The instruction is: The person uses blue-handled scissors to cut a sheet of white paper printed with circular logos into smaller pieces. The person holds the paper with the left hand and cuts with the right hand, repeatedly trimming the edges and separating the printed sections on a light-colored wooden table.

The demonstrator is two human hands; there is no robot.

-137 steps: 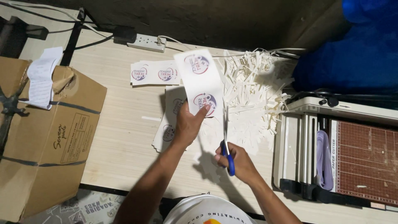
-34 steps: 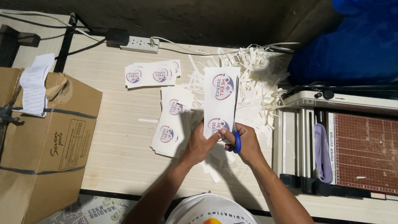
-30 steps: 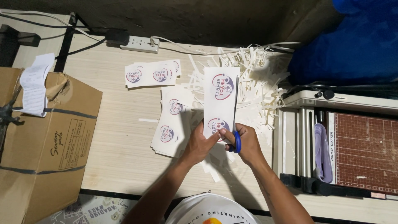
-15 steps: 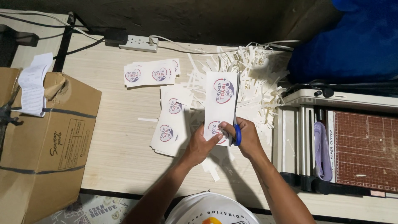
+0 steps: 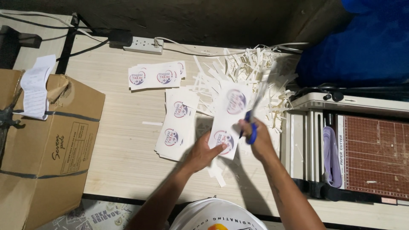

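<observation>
Scissor blades blur; the cardboard box runs off the left edge.

L hand pinching, R hand fisted, both arms extended fwd.

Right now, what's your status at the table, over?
Left hand pinches the printed sheet. Right hand grips blue-handled scissors, blades blurred along the sheet's edge. Paper trimmings heaped behind; nothing blocks the cut.

Cardboard box sits at the left edge, white power strip up top, paper trimmer far right, blue cloth upper right.
</observation>
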